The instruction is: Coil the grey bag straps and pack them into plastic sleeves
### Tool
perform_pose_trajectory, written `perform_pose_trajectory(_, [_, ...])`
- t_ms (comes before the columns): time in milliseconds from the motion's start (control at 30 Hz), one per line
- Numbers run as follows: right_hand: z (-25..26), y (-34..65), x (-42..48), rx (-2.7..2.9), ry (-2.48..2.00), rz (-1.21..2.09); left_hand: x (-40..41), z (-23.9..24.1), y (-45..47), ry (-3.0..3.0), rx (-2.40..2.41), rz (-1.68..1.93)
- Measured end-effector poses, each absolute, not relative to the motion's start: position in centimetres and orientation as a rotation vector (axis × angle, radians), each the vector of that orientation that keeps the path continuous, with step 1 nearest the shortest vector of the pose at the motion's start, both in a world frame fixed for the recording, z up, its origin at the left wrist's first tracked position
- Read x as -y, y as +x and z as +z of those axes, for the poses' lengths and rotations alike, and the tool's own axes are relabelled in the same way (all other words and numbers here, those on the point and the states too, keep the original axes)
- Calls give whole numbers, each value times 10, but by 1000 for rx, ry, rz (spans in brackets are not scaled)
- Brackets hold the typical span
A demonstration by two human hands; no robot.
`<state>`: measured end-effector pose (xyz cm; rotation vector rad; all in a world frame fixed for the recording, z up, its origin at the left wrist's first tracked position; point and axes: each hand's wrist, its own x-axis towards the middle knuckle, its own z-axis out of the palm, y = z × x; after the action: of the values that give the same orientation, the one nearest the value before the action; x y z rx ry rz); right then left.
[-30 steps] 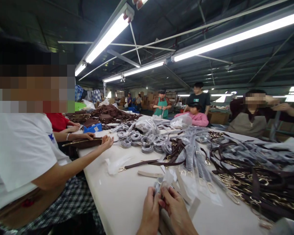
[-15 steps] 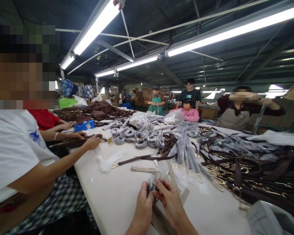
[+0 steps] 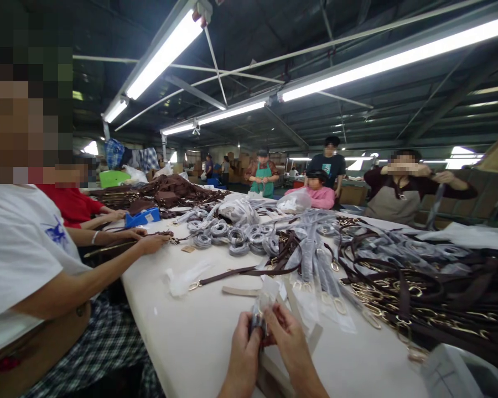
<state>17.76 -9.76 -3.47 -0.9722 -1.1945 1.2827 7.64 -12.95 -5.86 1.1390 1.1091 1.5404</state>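
My left hand (image 3: 244, 349) and my right hand (image 3: 285, 336) meet at the near edge of the white table (image 3: 182, 337). Both are closed round a small strap end wrapped in clear plastic (image 3: 260, 310), which sticks up between the fingers. A beige strip (image 3: 274, 369) runs under my hands. Just beyond them lie a long brown strap with a gold clasp (image 3: 232, 272), a beige strip (image 3: 240, 291) and several straps in clear sleeves (image 3: 321, 279).
A person in a white shirt (image 3: 20, 260) sits close on the left, a hand (image 3: 152, 243) on a brown strap. Rolled grey straps (image 3: 232, 235) and a heap of brown straps with gold hardware (image 3: 431, 276) cover the far and right side. Other people work opposite.
The view has shifted a little to the right. My hands stay together on the wrapped strap end. The neighbour's hand has drawn back along the table's left edge.
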Motion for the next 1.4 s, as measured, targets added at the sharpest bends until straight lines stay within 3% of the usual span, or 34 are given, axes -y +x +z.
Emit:
perform_pose_trajectory(100, [-28, 180, 96, 1069, -980, 1257, 132, -60, 80, 1202, -1155, 1505])
perform_pose_trajectory(567, [-31, 178, 104, 1486, -965, 792, 135, -52, 81, 1118, -1119, 1567])
perform_pose_trajectory(800, [-40, 180, 96, 1399, -947, 1005, 132, -57, 83, 1051, -1033, 1609])
perform_pose_trajectory(1400, [-37, 182, 102, 1492, -903, 985, 128, -65, 75, 1172, -1070, 1603])
